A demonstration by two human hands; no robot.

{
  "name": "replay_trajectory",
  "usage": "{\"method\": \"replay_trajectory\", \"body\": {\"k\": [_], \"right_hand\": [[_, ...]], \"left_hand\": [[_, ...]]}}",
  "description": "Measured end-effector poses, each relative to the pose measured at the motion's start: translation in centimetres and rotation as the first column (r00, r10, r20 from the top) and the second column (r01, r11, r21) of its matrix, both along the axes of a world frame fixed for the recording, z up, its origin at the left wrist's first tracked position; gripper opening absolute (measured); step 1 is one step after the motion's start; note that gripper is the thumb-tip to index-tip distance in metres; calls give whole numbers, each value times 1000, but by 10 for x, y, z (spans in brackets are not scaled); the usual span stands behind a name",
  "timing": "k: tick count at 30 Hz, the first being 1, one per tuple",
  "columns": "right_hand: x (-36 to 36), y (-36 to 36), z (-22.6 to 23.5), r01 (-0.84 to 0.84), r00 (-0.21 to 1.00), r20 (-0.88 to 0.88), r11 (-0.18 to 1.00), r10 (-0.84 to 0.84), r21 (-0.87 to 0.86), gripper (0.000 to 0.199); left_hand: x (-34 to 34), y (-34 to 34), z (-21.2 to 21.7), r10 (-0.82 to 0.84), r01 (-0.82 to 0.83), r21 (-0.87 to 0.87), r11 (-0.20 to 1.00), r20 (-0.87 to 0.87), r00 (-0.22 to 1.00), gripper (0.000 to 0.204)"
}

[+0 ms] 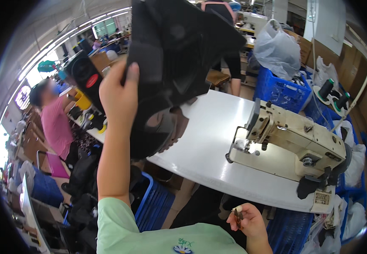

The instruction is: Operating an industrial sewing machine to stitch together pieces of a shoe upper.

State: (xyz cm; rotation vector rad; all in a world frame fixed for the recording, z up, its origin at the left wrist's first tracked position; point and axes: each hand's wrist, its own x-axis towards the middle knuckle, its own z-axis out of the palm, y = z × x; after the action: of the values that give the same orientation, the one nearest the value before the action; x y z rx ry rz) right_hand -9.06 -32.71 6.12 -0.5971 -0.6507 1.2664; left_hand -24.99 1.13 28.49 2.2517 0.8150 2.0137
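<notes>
In the head view, the left hand (120, 91) pinches a smooth, dark, irregular black piece (183, 51) between thumb and fingers, raised above the left end of the glossy white bench (209, 122) — the right hand (251, 222) curls closed around a small metal tool (238, 215). A cream metal sewing machine (297, 137) stands on the bench in a crowded workshop; behind it, a blue plastic crate (281, 93) carries a crinkled, translucent bag (276, 48).

black fabric (179, 55), cream sewing machine (295, 134)
</notes>
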Motion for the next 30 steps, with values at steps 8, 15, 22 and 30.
{"method": "replay_trajectory", "body": {"k": [8, 15, 22, 30], "right_hand": [[-5, 5, 14, -41, 998, 56, 997, 37, 70, 42], [-8, 3, 46, 188, 862, 491, 979, -126, -79, 41], [-20, 49, 72, 317, -212, 976, 942, -43, 110, 30], [-26, 86, 35, 243, -377, 911, 967, 169, -79, 20]], "left_hand": [[-65, -113, -175, -27, 186, 150, 971, -707, 707, 37], [-71, -131, -215, -197, 397, 0, 918, -868, 456, 49], [-66, -132, -228, -202, 442, -34, 896, -919, 339, 50], [-65, -135, -242, -208, 458, -33, 888, -918, 338, 49]]}}
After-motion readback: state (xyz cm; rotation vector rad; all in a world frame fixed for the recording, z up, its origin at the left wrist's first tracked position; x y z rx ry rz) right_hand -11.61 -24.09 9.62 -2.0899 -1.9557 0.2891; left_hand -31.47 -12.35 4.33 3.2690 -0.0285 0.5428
